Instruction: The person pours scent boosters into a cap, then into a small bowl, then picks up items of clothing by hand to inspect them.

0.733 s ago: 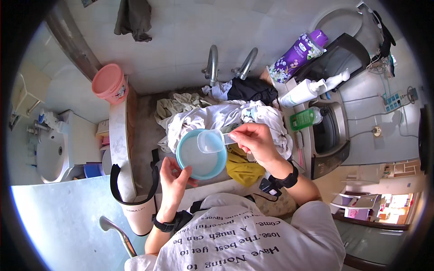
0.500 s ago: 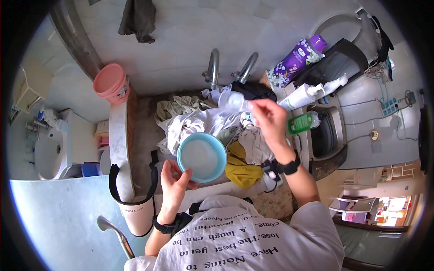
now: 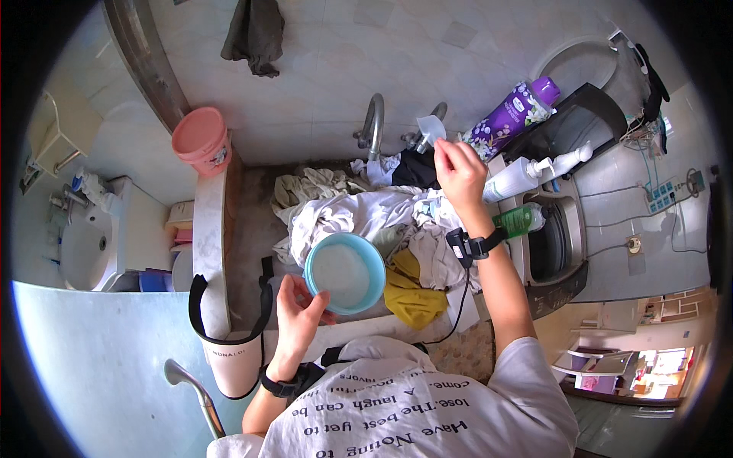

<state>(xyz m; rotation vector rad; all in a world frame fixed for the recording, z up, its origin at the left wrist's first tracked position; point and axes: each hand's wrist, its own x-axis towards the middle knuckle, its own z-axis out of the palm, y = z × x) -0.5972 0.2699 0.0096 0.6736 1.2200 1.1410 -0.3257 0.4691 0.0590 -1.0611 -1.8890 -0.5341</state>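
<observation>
My left hand (image 3: 300, 311) grips the near left rim of a light blue round tub (image 3: 376, 263), with the thumb over its edge. White powder (image 3: 340, 276) covers the inside of the tub. Pinched in my right hand (image 3: 463, 182) is a small translucent scoop (image 3: 431, 130), held up in front of the taps; whether it contains anything cannot be made out. Below that hand lies a heap of clothes in the sink: white garments (image 3: 345, 210), a mustard-yellow cloth (image 3: 413, 294) and a black cloth (image 3: 416, 169).
Two metal taps (image 3: 373, 126) rise behind the sink. A pink bucket (image 3: 200, 143) stands on the left ledge. To the right are a purple bottle (image 3: 510, 120), a white pump bottle (image 3: 513, 180), a green bottle (image 3: 521, 220) and a washing machine (image 3: 561, 248). A cream bag (image 3: 233, 368) hangs at front left.
My right hand has lifted the scoop up and away to the right, from above the clothes to before the taps. My left hand keeps its hold on the tub. The view has shifted slightly.
</observation>
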